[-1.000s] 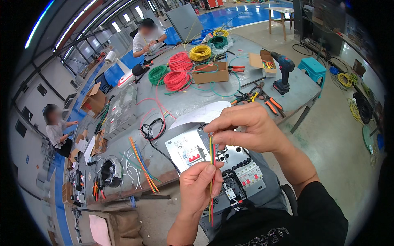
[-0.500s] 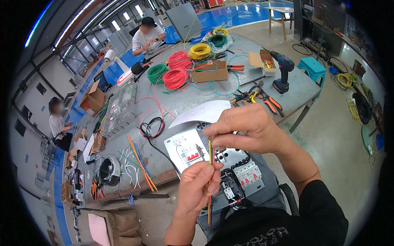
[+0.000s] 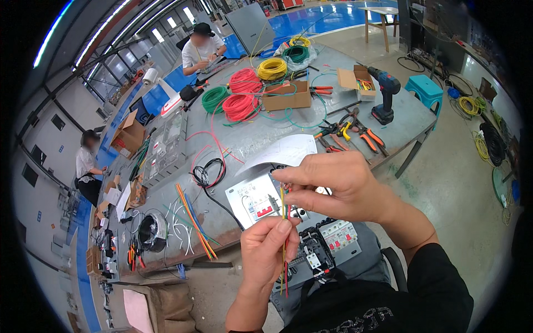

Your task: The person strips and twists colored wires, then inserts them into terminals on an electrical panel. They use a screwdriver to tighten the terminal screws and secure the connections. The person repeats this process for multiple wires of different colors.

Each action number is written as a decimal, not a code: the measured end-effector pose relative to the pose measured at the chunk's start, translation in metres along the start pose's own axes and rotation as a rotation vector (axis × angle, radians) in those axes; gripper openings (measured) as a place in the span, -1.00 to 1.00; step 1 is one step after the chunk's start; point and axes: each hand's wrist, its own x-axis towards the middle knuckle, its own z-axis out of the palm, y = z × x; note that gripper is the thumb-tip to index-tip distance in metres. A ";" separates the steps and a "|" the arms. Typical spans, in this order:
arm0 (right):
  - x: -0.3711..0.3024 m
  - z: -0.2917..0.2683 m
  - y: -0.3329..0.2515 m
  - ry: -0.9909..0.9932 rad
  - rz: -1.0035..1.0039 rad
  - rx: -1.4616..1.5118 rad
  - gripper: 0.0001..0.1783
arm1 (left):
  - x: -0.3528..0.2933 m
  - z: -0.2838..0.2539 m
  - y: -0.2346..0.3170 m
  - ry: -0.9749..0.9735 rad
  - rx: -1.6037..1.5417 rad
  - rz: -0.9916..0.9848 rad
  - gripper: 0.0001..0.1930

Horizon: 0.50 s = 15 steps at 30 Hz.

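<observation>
A small bunch of thin yellow, green and red wires [image 3: 284, 255] is pinched upright between the thumb and fingers of my left hand [image 3: 265, 247]. Above it, my right hand [image 3: 338, 186] has its thumb and forefinger closed around the wires' upper ends, where a bit of copper shows. Beneath both hands a mounting panel rests on my lap and against the table edge. It carries circuit breakers with red levers [image 3: 340, 237], a black device with wiring [image 3: 313, 252] and a white diagram plate [image 3: 244, 194]. Part of the panel is hidden by my hands.
A curved paper sheet [image 3: 283, 151] lies behind the panel. Pliers [image 3: 369, 139] and a cordless drill [image 3: 384, 94] are on the right. Red wire coils [image 3: 241, 106], a cardboard box [image 3: 286, 99] and loose wires [image 3: 194, 222] lie on the table. Two people work further off.
The wires have fanned apart slightly between my hands, and my right thumb and forefinger have spread a little. The view has shifted slightly. My left hand keeps its grip.
</observation>
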 end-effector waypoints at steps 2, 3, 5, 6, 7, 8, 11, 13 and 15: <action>-0.001 0.004 -0.001 0.031 0.022 0.025 -0.73 | 0.000 0.001 0.000 0.011 0.050 0.031 -0.72; -0.001 0.005 -0.003 0.039 0.049 0.043 -0.75 | 0.000 0.000 -0.001 0.017 0.057 0.035 -0.72; -0.002 0.006 -0.002 0.055 0.080 0.073 -0.79 | 0.000 0.000 -0.003 0.027 0.070 0.041 -0.72; -0.003 0.007 0.000 0.062 0.085 0.083 -0.80 | 0.001 0.001 -0.003 0.030 0.078 0.043 -0.72; -0.003 0.008 0.001 0.069 0.089 0.094 -0.82 | 0.001 0.003 -0.005 0.034 0.087 0.045 -0.72; -0.003 0.007 -0.001 0.062 0.108 0.094 -0.83 | 0.001 0.004 -0.006 0.038 0.095 0.046 -0.71; -0.001 0.005 -0.006 0.033 0.128 0.081 -0.82 | 0.000 -0.001 -0.006 -0.013 0.012 0.026 -0.72; 0.000 0.004 -0.005 0.009 0.093 0.043 -0.76 | 0.000 -0.002 -0.005 -0.010 -0.010 0.018 -0.72; -0.002 0.002 -0.003 -0.007 0.146 0.163 -0.64 | -0.001 -0.003 -0.005 -0.008 -0.032 0.012 -0.73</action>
